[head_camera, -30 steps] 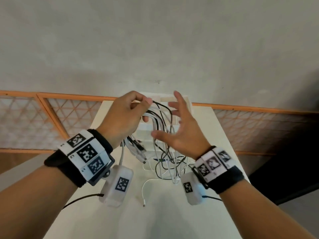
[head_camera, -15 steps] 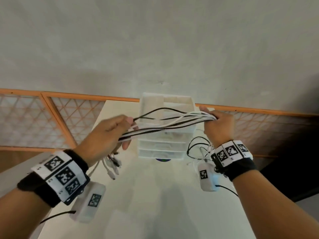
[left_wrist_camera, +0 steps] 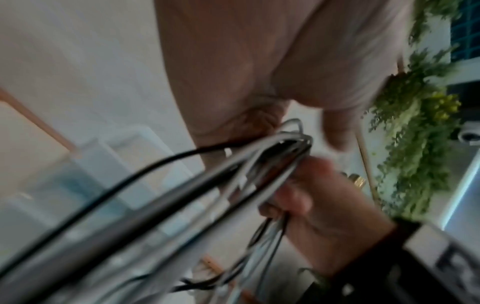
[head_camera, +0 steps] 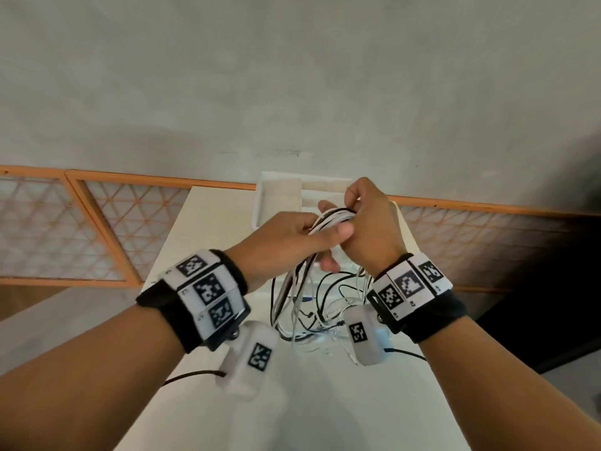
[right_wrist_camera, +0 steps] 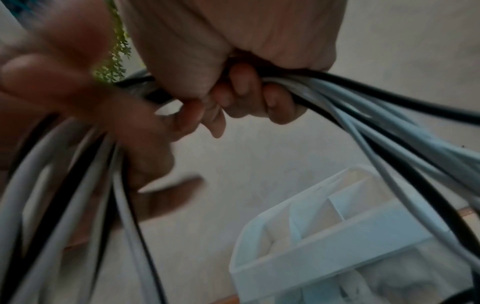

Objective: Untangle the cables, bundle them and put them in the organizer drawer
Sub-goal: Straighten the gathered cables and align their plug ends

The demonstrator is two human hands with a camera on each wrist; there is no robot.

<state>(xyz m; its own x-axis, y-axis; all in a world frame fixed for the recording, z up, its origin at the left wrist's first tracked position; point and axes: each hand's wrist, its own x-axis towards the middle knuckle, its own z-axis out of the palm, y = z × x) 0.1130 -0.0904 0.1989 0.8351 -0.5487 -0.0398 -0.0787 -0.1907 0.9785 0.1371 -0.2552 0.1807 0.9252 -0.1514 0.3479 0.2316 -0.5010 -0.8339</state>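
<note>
A bundle of black and white cables [head_camera: 332, 219] is folded over between both hands, above the table. My left hand [head_camera: 302, 234] grips it from the left, thumb lying across the strands. Fingers of my right hand [head_camera: 370, 222] are curled round the fold from the right. Loose loops [head_camera: 309, 304] hang from the hands down to the tabletop. In the left wrist view the cables [left_wrist_camera: 233, 174] run under my left palm to my right hand [left_wrist_camera: 311, 195]. In the right wrist view curled fingers [right_wrist_camera: 246, 92] hold the strands. The white organizer [head_camera: 279, 200] stands just behind the hands.
The white table [head_camera: 325, 402] is narrow, with edges close on both sides. An orange-framed lattice railing [head_camera: 97, 229] runs behind it below a grey wall. The organizer's open top compartments [right_wrist_camera: 337, 216] show in the right wrist view. Green plants [left_wrist_camera: 415, 123] are off to the side.
The hands were apart with the cables stretched between them; they have come together in front of the organizer, folding the bundle, and the loops now hang down to the table.
</note>
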